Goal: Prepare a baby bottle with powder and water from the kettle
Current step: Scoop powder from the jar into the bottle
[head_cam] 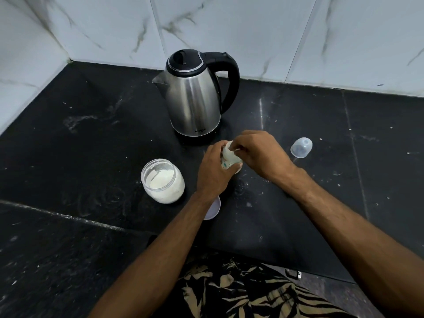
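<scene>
A small white baby bottle [230,158] stands tilted on the black counter, in front of the steel kettle [195,97]. My left hand [213,171] grips the bottle's body from the left. My right hand [257,152] has its fingers curled at the bottle's top, pinching something there that I cannot make out. An open jar of white powder [163,180] stands to the left of my hands. The bottle's clear dome cap [301,147] lies on its side to the right.
A round pale lid [213,208] lies flat under my left wrist, partly hidden. The black stone counter [91,145] meets white marble wall tiles [229,24] behind the kettle. The counter's front edge runs close to my patterned clothing [241,292].
</scene>
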